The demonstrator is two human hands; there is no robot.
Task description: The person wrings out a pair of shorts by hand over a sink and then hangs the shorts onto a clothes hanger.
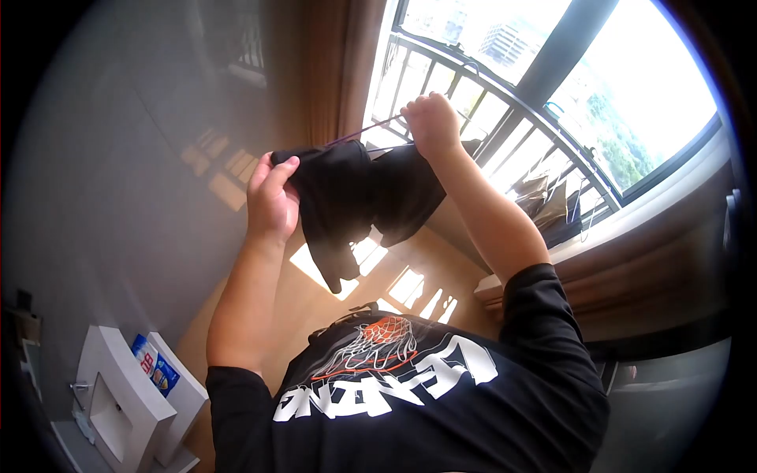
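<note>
Both arms are raised in front of me, and a black garment [339,189] hangs between my hands. My left hand [274,197] pinches its upper left edge between thumb and fingers. Closed around a thin dark clothes hanger [367,131] is my right hand [434,124], up against the bright window. One slim arm of the hanger slopes down from that fist to the cloth. The garment's folds droop below, and its exact kind cannot be made out. Part of the hanger is hidden by my right hand and the cloth.
Ahead to the right are a window with a railing [544,134] and several clothes on hangers [544,201]. Brown curtains [327,71] flank the window. A grey wall [118,189] rises at left, above a white unit [126,394] holding a blue packet [154,364].
</note>
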